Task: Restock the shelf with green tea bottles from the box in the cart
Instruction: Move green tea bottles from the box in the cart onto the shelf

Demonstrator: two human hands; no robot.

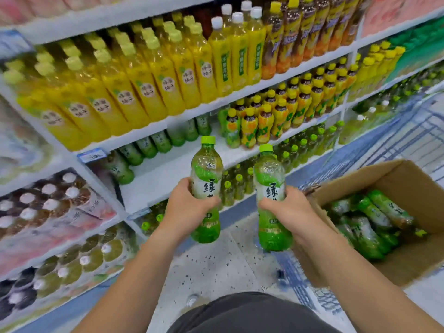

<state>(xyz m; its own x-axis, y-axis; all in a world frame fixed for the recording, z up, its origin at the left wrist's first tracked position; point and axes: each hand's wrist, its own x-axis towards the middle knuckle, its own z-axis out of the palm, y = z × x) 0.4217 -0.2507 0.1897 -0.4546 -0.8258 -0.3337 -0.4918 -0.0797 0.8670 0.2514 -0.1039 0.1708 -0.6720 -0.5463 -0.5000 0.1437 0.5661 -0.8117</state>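
Dark garment (252, 313); left hand (186, 209), right hand (289, 210) clasp one green tea bottle (206, 174) apiece, mid-label: judged full, heavy, slick.

**A shop aisle of bottled drinks**

White shelving (168, 174) rises in stacked tiers along the aisle, and each tier holds rows of a single product with the labels facing out. Tall yellow bottles (144, 75) fill an upper tier, with small yellow-capped bottles (288, 111) below them and white-capped dark bottles (48, 195) at lower left. A blue-and-white price tag (92, 155) sits on a shelf edge. At right, a blue wire shopping cart (408, 131) carries an open cardboard box (355, 175) with green tea bottles (374, 212) lying inside. The floor (216, 265) is pale and speckled.
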